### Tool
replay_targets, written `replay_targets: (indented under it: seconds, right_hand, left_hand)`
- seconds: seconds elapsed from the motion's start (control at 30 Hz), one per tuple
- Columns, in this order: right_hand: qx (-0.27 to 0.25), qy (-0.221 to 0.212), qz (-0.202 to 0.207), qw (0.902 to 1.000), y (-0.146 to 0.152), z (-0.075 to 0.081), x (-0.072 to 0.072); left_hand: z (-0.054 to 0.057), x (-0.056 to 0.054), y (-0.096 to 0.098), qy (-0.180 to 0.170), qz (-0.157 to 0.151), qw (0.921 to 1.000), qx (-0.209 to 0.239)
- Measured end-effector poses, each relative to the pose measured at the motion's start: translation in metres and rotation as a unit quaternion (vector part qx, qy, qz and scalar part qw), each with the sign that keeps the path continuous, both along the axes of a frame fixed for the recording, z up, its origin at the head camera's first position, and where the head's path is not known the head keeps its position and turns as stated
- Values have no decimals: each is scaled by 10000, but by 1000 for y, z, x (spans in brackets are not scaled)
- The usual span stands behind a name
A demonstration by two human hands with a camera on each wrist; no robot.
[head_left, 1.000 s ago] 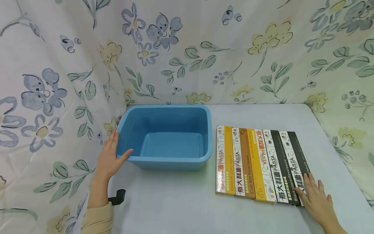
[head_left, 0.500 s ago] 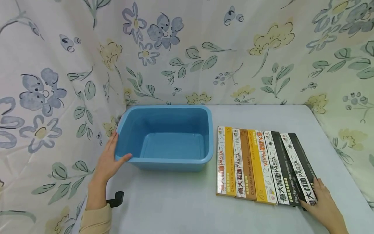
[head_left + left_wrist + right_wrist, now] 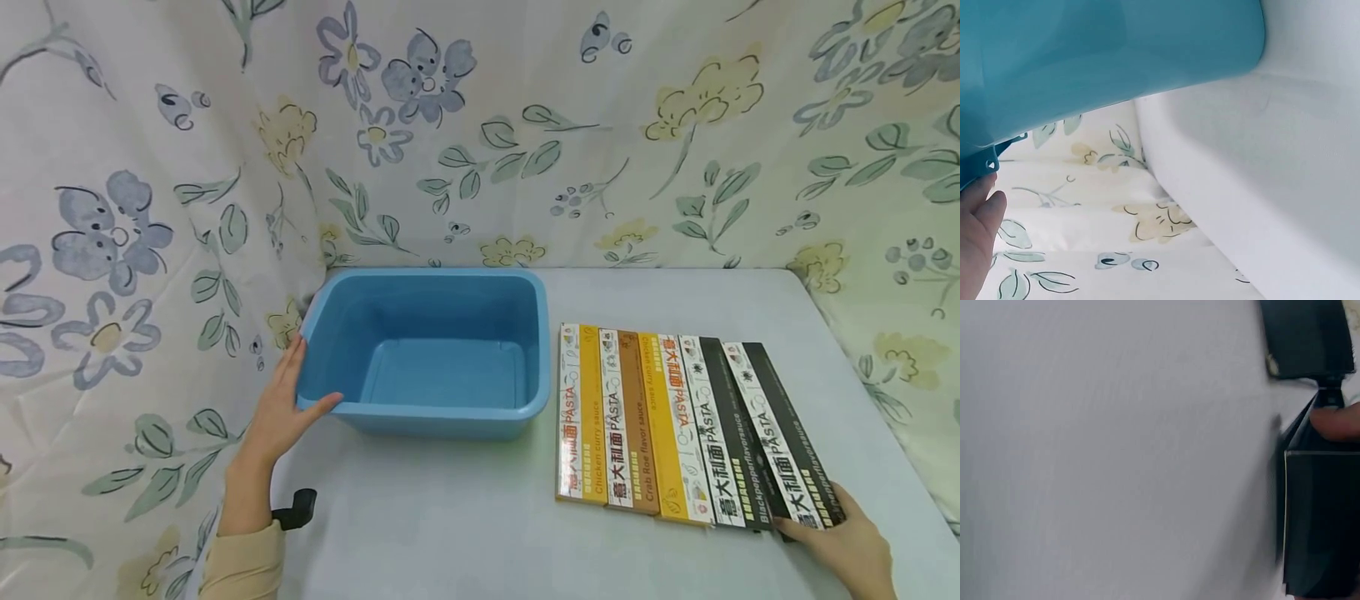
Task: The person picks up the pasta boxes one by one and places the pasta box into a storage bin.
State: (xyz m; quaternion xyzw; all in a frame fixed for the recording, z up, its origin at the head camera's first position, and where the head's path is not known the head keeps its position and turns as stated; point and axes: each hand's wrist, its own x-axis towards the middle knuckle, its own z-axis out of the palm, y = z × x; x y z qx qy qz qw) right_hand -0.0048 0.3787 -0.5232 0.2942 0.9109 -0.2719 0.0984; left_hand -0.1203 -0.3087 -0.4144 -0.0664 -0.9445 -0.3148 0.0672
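My left hand (image 3: 276, 417) rests at the front left corner of a blue plastic bin (image 3: 442, 423), fingers straight along its left side and thumb on the front rim. In the left wrist view its fingertips (image 3: 991, 209) lie right at the edge of the bin (image 3: 1110, 56). With my right hand (image 3: 855, 542) I grip the near end of the rightmost black-and-white pasta box (image 3: 780, 433), thumb on its left side and fingers on its right. The right wrist view shows the dark end of that box (image 3: 1322, 525) and my thumb (image 3: 1338, 422) against it.
Left of the held box lie several more pasta boxes side by side: another black one (image 3: 723, 433), yellow ones (image 3: 652, 433) and a brown one (image 3: 637, 425). They lie on a white table (image 3: 450, 517). A floral curtain (image 3: 480, 125) hangs behind and at both sides.
My right hand has gone from lying over the near end of the rightmost box to gripping it. That box's near end has swung right, away from its neighbour. My left hand stays at the bin.
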Motion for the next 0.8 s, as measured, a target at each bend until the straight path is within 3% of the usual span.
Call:
replay_targets:
  seconds: [0.17,0.3,0.63,0.8]
  right_hand:
    - [-407,-53,-656,9970,-5,8,-1]
    - [-539,49,-922,9943,-7,15,-4]
    - [-154,337,-993,9944,-12,39,-12]
    - [220,663,-659,9954,-15,55,-19]
  left_hand:
    - [2,0,1,-73,8,10000,4]
    - [4,0,2,-83,37,10000,-34]
    - [1,0,0,-74,1,10000,-21]
    - [1,0,-1,-108,29,9999,12]
